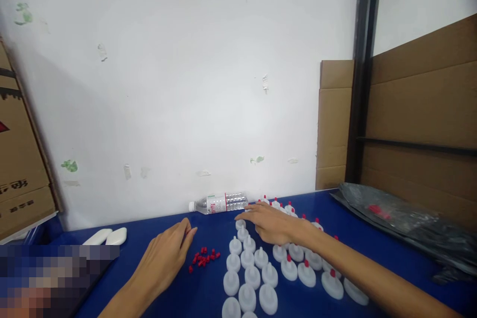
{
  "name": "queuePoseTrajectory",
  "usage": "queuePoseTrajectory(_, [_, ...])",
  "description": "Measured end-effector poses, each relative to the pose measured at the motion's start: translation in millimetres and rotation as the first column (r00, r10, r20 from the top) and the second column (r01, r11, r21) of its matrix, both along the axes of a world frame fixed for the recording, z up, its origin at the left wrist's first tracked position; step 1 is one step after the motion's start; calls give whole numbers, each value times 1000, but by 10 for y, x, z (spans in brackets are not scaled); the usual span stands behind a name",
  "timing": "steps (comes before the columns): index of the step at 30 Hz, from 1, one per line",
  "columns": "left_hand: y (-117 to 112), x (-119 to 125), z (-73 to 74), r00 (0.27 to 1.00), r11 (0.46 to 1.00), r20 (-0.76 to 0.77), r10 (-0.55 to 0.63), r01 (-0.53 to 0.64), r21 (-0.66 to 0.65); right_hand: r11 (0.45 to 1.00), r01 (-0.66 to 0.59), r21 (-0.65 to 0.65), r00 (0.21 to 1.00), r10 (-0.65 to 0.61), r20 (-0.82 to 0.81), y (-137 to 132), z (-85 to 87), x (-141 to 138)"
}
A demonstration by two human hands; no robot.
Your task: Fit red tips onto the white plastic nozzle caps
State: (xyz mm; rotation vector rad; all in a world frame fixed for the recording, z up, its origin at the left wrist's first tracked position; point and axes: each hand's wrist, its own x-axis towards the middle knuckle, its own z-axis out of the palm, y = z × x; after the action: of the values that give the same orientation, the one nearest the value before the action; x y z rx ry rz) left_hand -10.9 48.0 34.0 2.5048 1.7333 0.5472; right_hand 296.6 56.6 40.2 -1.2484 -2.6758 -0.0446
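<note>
My left hand (166, 258) rests on the blue table (208, 298), fingers loosely curled, just left of a small pile of red tips (203, 257). My right hand (270, 223) reaches across, fingers stretched flat over the far end of a group of white nozzle caps (248, 271). Its fingertips touch the farthest uncapped white cap (240, 223). Several white caps with red tips (305, 271) stand under and right of my right forearm. Whether either hand pinches anything is hidden.
A clear water bottle (219, 203) lies on its side against the white wall. Two white oblong pieces (108, 236) lie at the left. A dark plastic bag (402, 223) sits at the right, by cardboard boxes (421, 119). Another carton (18, 159) stands left.
</note>
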Motion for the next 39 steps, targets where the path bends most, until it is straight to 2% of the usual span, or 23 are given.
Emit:
queuePoseTrajectory(5, [35,-5,-73,998,998,-51,-28,25,-57,983,151,100,986,-143,-85,-15,61,-12])
queuePoseTrajectory(9, [56,10,-121,996,995,-66,-56,50,-82,973,221,67,973,-215,-85,-1,-31,10])
queuePoseTrajectory(13, [52,16,-168,994,992,-72,-77,69,-104,980,201,-9,978,-201,-61,38,-161,47])
queuePoseTrajectory(18, [45,16,-191,994,992,-66,-84,76,-104,984,178,-21,981,-179,-78,78,-241,65])
queuePoseTrajectory(21, [54,13,-166,997,996,-47,-68,65,-68,986,164,31,980,-159,-116,74,-200,62])
queuePoseTrajectory(25, [44,7,-99,999,999,4,-37,37,0,978,133,161,974,-99,-205,28,4,40])
queuePoseTrajectory(27, [5,25,-57,996,998,75,-42,38,48,970,107,216,969,-53,-241,-24,132,-1])
queuePoseTrajectory(30, [-100,105,2,969,991,220,-115,97,90,966,11,259,970,52,-236,-156,267,-133])
queuePoseTrajectory(33, [-225,225,26,904,974,366,-221,221,42,954,-147,261,970,190,-149,-340,299,-329])
queuePoseTrajectory(36, [-319,321,-9,849,938,424,-316,346,8,913,-285,292,955,297,1,-523,290,-500])
queuePoseTrajectory(39, [-361,359,-65,808,913,445,-386,404,57,892,-331,308,943,329,60,-638,308,-561])
